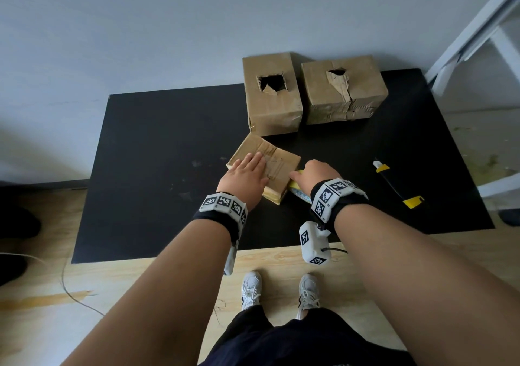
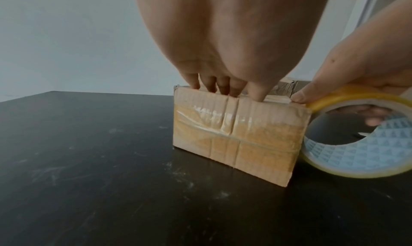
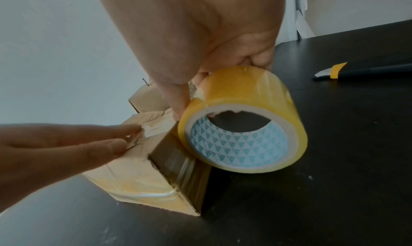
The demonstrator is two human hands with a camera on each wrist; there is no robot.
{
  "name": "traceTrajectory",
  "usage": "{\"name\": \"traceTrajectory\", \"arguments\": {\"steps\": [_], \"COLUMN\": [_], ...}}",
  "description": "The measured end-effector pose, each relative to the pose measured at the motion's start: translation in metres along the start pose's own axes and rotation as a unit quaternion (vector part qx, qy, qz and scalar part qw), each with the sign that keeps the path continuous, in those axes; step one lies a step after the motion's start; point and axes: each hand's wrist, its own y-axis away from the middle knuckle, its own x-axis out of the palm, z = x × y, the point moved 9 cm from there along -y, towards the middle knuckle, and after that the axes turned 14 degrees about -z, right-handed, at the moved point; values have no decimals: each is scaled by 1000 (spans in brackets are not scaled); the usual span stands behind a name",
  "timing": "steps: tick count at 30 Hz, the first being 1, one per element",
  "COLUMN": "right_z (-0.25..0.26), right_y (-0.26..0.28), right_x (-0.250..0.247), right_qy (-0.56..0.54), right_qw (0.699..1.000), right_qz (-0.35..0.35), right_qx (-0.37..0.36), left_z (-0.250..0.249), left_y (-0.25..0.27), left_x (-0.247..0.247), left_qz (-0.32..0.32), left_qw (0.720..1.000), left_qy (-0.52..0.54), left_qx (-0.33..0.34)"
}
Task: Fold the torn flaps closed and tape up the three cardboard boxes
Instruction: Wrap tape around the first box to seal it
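While left hand [image 1: 247,174] lies flat, fingers straight, on near box [image 1: 278,165] and right hand [image 1: 318,174] grips tape roll [image 3: 243,121] at its edge, first taping is judged underway; two far boxes [image 1: 271,92] remain torn open, untaped.

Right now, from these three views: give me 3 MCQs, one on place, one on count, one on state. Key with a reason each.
1. Where does the utility knife lie?
A. on the mat right of the right hand
B. on top of a box
C. on the wooden floor

2. How many cardboard boxes show an open torn hole on top?
A. none
B. two
C. three

3. What is the left hand doing?
A. gripping the knife
B. pressing flat on the near box
C. hanging idle

Key: 1 A, the knife rests on the black mat. 2 B, both far boxes gape. 3 B, straight fingers lie on its top while the right hand holds the tape roll.
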Motion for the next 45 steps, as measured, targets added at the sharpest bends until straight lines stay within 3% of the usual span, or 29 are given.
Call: {"name": "traceTrajectory", "arguments": {"steps": [3, 8, 14, 21, 26, 31, 35, 40, 45], "right_z": [-1, 0, -2, -2, -3, -1, -2, -3, -2], "right_y": [1, 0, -4, -3, -3, -2, -2, -4, -8], "right_x": [0, 2, 3, 5, 5, 5, 5, 7, 6], "right_qy": [-3, 2, -6, -13, -23, -19, -8, -6, 0], "right_qw": [1000, 1000, 1000, 1000, 1000, 1000, 1000, 1000, 1000], "right_qz": [-4, 5, 1, 4, -3, -2, -3, -3, 3], "right_qx": [0, 2, 3, -2, -3, -5, 0, -2, -14], "left_z": [-9, -16, -27, -27, -3, 9, 10, -11, -9], "left_y": [2, -3, 3, -2, 4, 8, 6, 9, 7], "left_x": [0, 10, 2, 14, 0, 11, 8, 3, 11], "left_qz": [-14, 47, -29, 26, -34, 2, -3, -27, -3], "left_qw": [1000, 998, 999, 998, 999, 999, 999, 1000, 1000], "left_qy": [-10, -18, 2, 26, 14, 7, 7, 10, 16], "left_qx": [25, 30, 36, 45, -30, -46, -48, 10, 6]}}
